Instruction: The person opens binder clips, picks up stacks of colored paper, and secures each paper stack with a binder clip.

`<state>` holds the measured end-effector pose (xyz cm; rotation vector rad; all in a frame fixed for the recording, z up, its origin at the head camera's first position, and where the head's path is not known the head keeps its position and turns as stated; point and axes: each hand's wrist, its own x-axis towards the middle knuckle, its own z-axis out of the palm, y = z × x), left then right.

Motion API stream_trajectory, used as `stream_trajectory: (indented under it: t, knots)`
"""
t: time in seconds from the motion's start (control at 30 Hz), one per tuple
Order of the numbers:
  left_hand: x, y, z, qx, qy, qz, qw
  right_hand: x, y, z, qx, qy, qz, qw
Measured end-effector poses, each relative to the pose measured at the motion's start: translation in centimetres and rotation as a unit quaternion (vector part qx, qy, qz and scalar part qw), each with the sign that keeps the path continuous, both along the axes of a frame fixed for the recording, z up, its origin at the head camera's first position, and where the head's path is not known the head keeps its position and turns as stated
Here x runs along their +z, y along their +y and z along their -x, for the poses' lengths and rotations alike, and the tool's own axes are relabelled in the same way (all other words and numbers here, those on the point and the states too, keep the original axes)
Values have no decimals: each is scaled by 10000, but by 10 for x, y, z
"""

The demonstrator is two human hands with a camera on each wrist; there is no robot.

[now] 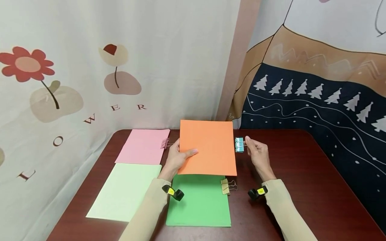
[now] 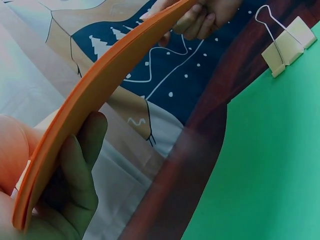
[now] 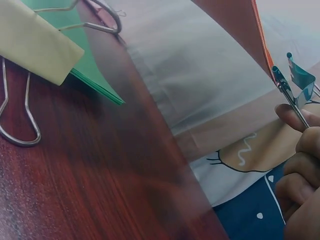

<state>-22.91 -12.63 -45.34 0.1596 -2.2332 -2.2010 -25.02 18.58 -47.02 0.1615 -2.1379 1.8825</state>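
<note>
My left hand (image 1: 176, 158) grips a stack of orange paper (image 1: 208, 144) by its left edge, thumb on the front and fingers behind, holding it up over the table. In the left wrist view the stack bows slightly and its sheet edges show. Between thumb and fingers, my right hand (image 1: 260, 156) pinches the wire handles of a teal binder clip (image 1: 239, 145). The clip is spread apart in the right wrist view, one lip right at the stack's right edge. Below lies a green paper stack (image 1: 199, 204) with a cream binder clip (image 1: 225, 186) on its right edge.
At the back left of the dark red table (image 1: 289, 174) lies pink paper (image 1: 144, 146) with a pink binder clip (image 1: 164, 143) on its right edge. Pale green paper (image 1: 123, 189) lies in front of it, near my left forearm. Printed curtains (image 1: 169, 60) hang behind the table.
</note>
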Motion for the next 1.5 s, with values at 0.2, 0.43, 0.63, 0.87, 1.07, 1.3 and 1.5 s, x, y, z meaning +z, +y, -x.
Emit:
stream_trajectory:
  t: [0.2,0.43,0.63,0.87,1.07,1.3,1.5]
  knots:
    - [-2,-1,-2,91,31,84,9999,11,-7,-8,66,-26,-87,9999]
    - [-4,0,0,32,-2,73,10000,25,-14,-20,81,-18,-83,9999]
    - [-5,1,0,-12,2,60,10000,21,-19,-20,77,-56,-2,10000]
    - [-11,7,-2,-111,107,-26,9999,-11,-14,0,17,-114,12,9999]
    - [-14,12,-4,-83,92,-52,9999,-14,-17,-1,-72,-396,275,9988]
    - [-12,11,-4,44,-125,258,9996,-11,-10,1,638,-1067,393,9915]
    - [-4,3,-2,-311,-411,461,9976,-8,0,2,1561,-1050,166,9820]
